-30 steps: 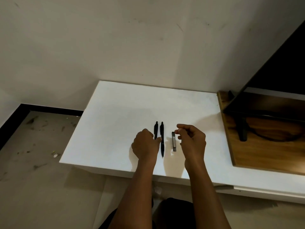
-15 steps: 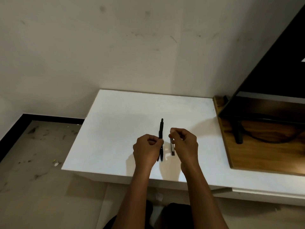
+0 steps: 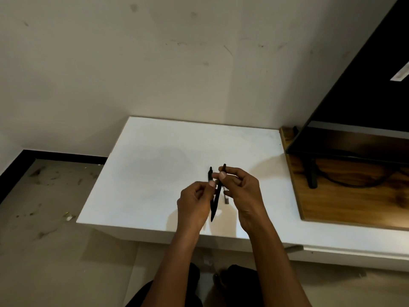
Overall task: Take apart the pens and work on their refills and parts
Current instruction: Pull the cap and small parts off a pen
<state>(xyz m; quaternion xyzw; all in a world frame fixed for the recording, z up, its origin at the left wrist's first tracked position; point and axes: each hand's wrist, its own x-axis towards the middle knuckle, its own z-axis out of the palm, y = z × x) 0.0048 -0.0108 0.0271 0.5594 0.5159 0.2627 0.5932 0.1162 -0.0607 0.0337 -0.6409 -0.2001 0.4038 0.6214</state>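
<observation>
Above the white table (image 3: 155,173) I hold a black pen (image 3: 216,201) tilted, its tip pointing down toward me. My right hand (image 3: 243,191) pinches it near the upper end between thumb and forefinger. The curled fingers of my left hand (image 3: 193,203) close on the pen's lower half from the left. A second black pen (image 3: 210,172) lies on the table behind my left thumb, mostly hidden. A short dark grey part (image 3: 226,197) lies on the table, just left of my right palm.
A wooden board (image 3: 332,202) adjoins the table on the right, carrying a black monitor (image 3: 365,96), its stand and a cable. A plain wall rises behind. The floor (image 3: 44,207) to the left is littered with debris. My knees show below the table's front edge.
One of the two pens has been lifted off the table and tilted. My right hand went from the grey part to the pen's top, and my left hand closed on its lower half.
</observation>
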